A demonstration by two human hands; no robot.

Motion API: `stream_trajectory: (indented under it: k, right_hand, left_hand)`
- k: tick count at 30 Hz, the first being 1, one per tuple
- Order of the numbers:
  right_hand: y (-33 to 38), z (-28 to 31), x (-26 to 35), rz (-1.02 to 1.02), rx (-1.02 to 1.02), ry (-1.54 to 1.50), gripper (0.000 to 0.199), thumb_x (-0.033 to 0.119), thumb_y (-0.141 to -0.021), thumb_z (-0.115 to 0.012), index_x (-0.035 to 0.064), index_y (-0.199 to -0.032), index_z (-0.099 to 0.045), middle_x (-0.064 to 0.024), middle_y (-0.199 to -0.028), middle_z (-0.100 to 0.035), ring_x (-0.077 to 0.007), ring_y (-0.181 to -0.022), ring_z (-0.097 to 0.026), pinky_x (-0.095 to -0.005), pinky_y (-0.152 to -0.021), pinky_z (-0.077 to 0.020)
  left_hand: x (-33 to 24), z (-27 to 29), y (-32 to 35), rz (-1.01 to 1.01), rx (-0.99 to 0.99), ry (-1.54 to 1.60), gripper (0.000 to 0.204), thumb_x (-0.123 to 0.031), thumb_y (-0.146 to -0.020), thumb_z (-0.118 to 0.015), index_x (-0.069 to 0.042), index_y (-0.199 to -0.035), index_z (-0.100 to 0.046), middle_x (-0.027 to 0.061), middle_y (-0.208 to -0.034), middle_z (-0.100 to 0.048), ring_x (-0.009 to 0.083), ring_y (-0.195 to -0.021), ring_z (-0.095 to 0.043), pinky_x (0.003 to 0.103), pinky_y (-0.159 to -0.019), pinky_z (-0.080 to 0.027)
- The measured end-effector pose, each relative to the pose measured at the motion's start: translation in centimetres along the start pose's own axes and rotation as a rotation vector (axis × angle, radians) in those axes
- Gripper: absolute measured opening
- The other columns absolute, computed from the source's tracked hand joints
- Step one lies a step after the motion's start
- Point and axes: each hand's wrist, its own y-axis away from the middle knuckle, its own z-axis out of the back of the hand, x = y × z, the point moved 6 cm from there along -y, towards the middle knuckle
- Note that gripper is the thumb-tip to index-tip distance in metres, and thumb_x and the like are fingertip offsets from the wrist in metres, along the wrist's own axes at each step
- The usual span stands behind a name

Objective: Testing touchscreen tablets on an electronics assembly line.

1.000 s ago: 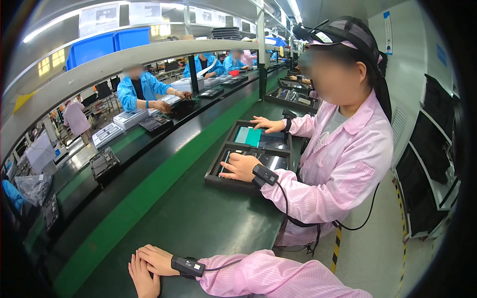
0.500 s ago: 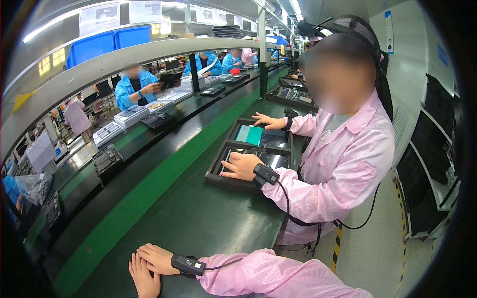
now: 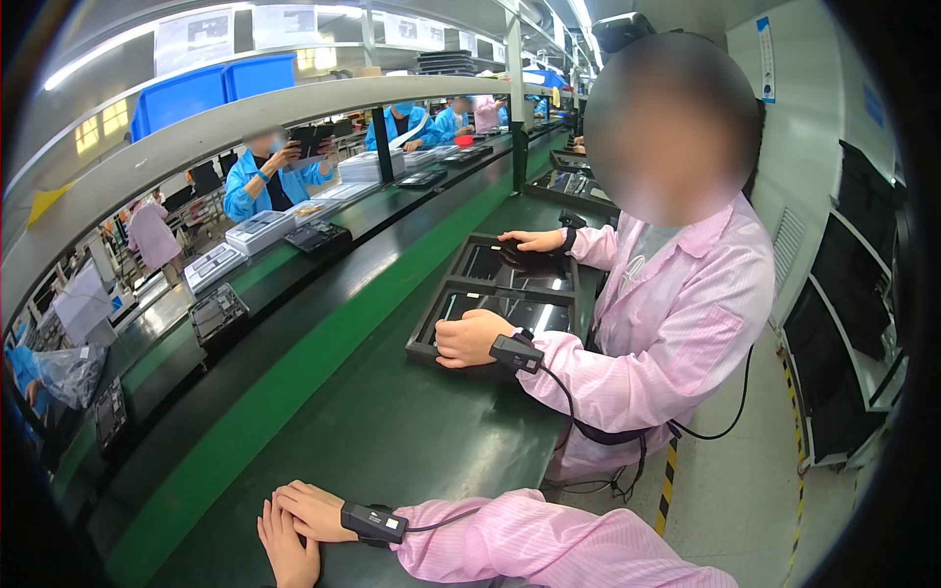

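My right hand (image 3: 319,512), with a black box strapped at its wrist, lies across the back of my left hand (image 3: 286,551). Both rest on the dark green bench (image 3: 392,441) near its front edge. The left fingers stretch out flat, and the right fingers lie loosely over them. No object shows in either hand. Further along the bench, a co-worker in a pink smock has one hand on each of two black trays. The near tray (image 3: 421,338) and the far tray (image 3: 469,247) each hold a flat device with a dark glossy screen.
A green conveyor strip (image 3: 235,446) runs along the bench's left side. Beyond it lie dark devices (image 3: 218,316) and white boxes (image 3: 260,231). People in blue smocks (image 3: 265,176) work across the line. Racks of black panels (image 3: 843,333) stand at the right. A cable (image 3: 701,451) hangs beside the co-worker.
The far tray's screen has gone from lit teal and white to dark. The co-worker's head has lifted and turned this way. A blue-smocked person has raised a dark device. My hands stay put.
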Motion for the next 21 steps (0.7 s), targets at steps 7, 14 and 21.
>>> stream_trajectory:
  k: [7, 14, 21]
  right_hand:
    - [0.00, 0.28, 0.23, -0.011, 0.016, 0.001, 0.032, 0.010, -0.077, -0.057, -0.0036, -0.106, -0.054, -0.0149, -0.109, -0.054, -0.0317, -0.102, -0.050, -0.0392, -0.088, -0.0433]
    - [-0.11, 0.03, 0.13, -0.074, 0.123, 0.018, 0.033, 0.008, -0.080, -0.054, -0.0039, -0.111, -0.052, -0.0158, -0.118, -0.054, -0.0311, -0.111, -0.048, -0.0383, -0.097, -0.0414]
    - [0.05, -0.42, -0.22, -0.058, 0.106, 0.035, 0.032, 0.011, -0.081, -0.056, -0.0029, -0.110, -0.053, -0.0155, -0.118, -0.054, -0.0310, -0.110, -0.049, -0.0385, -0.096, -0.0417]
  left_hand:
    - [0.09, 0.08, 0.17, -0.011, -0.015, 0.013, 0.058, -0.030, -0.092, -0.048, 0.001, -0.140, -0.036, 0.0196, -0.147, -0.035, 0.0352, -0.138, -0.027, 0.049, -0.113, -0.021]
    - [0.13, 0.09, 0.17, -0.011, -0.020, 0.015, 0.057, -0.029, -0.092, -0.049, 0.001, -0.139, -0.037, 0.0199, -0.146, -0.036, 0.0360, -0.138, -0.028, 0.050, -0.112, -0.021]
    - [0.28, -0.14, 0.14, -0.007, -0.026, 0.009, 0.058, -0.029, -0.092, -0.049, 0.001, -0.140, -0.037, 0.0193, -0.146, -0.036, 0.0353, -0.138, -0.028, 0.050, -0.113, -0.021]
